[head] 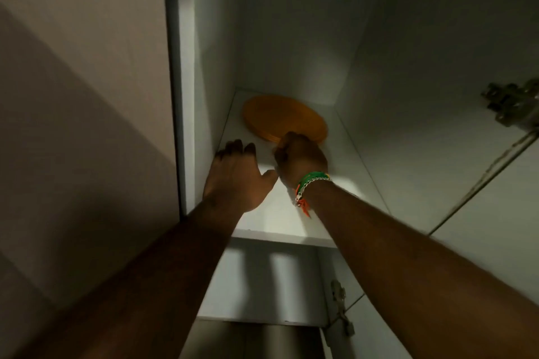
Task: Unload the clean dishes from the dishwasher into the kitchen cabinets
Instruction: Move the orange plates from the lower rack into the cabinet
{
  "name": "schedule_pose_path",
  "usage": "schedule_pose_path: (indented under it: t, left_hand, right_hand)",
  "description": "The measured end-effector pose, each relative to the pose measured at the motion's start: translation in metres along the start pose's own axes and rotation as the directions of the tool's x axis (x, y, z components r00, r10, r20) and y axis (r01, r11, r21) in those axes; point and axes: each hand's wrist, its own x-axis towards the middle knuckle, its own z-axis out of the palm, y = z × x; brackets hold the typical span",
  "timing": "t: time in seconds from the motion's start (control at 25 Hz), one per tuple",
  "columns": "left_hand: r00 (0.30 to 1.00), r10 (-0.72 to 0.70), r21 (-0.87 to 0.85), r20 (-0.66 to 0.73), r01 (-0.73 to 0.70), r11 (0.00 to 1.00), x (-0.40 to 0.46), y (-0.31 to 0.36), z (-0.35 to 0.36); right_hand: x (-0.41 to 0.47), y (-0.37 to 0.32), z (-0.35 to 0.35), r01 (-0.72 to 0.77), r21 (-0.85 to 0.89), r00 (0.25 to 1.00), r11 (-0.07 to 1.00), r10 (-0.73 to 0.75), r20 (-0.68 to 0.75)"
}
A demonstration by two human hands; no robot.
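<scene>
1. the right hand (300,156) reaches deep into the open upper cabinet and its fingers are curled over the near rim of the orange plates (284,118). holding at the near edge looks like the sensible way to slide or settle the plates toward the back without the arm crowding the cabinet walls.
2. the left hand (233,175) lies on the shelf (262,213) just left of the plates, fingers relaxed and fairly straight, holding nothing. i judge it is there to steady the reach, since the shelf sits high and both arms stretch upward.
3. the plates sit flat on that shelf, toward the back and nearer the left wall of the cabinet, apart from the left hand. keeping them back leaves the front of the shelf free for more dishes, though that is only my reading.
4. the plates are round, a warm matt orange, with faint concentric ridges on the top face. the near edge shows thin layered lines, so it seems to be a small stack and not one plate; how many i cannot tell in this dim, slightly blurred view.
5. a green and orange band with a chain bracelet (312,183) circles the right wrist, and the open cabinet door (495,213) with its hinge (510,105) hangs at the right.
6. as a step, this looks like the putting-away end of one trip from the dishwasher, which is out of view.
</scene>
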Motion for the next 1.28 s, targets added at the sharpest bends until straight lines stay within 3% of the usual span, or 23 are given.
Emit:
schedule_pose_path:
  t: [0.16, 0.32, 0.68, 0.88, 1.0, 1.12, 1.28]
  left_hand:
    - [1.000, -0.002, 0.010, 0.016, 0.001, 1.000, 0.003, 0.002, 0.003]
    - [1.000, 0.000, 0.042, -0.012, 0.000, 0.999, 0.005, 0.001, 0.005]
    - [1.000, 0.017, 0.052, -0.026, -0.016, 0.999, 0.005, -0.002, 0.007]
    - [1.000, -0.010, 0.003, -0.021, 0.010, 1.000, 0.008, -0.003, 0.009]
    - [0.999, 0.017, -0.072, -0.042, -0.020, 0.997, 0.003, 0.000, 0.002]
    - [0.993, 0.103, -0.063, -0.059, -0.106, 0.992, 0.000, -0.005, -0.003]
    - [0.987, 0.082, 0.128, 0.138, -0.100, 0.987, -0.036, 0.000, 0.006]
  right_hand:
    - [0.016, -0.001, 0.007, -0.023, -0.004, 0.997, 1.000, 0.023, 0.074]
    - [0.036, -0.004, 0.017, -0.027, -0.091, 0.996, 0.995, 0.035, 0.082]
    - [0.043, -0.005, 0.021, -0.038, -0.112, 0.996, 0.993, 0.047, 0.074]
    - [0.013, -0.001, 0.009, -0.096, 0.185, 0.987, 0.978, 0.069, 0.148]
    - [-0.024, 0.003, 0.004, 0.062, 0.051, 0.992, 0.997, -0.067, 0.107]
    - [-0.044, 0.002, 0.000, 0.119, -0.045, 0.988, 0.992, -0.113, 0.109]
    - [-0.088, -0.001, -0.019, 0.048, -0.085, 0.961, 0.995, -0.023, 0.274]
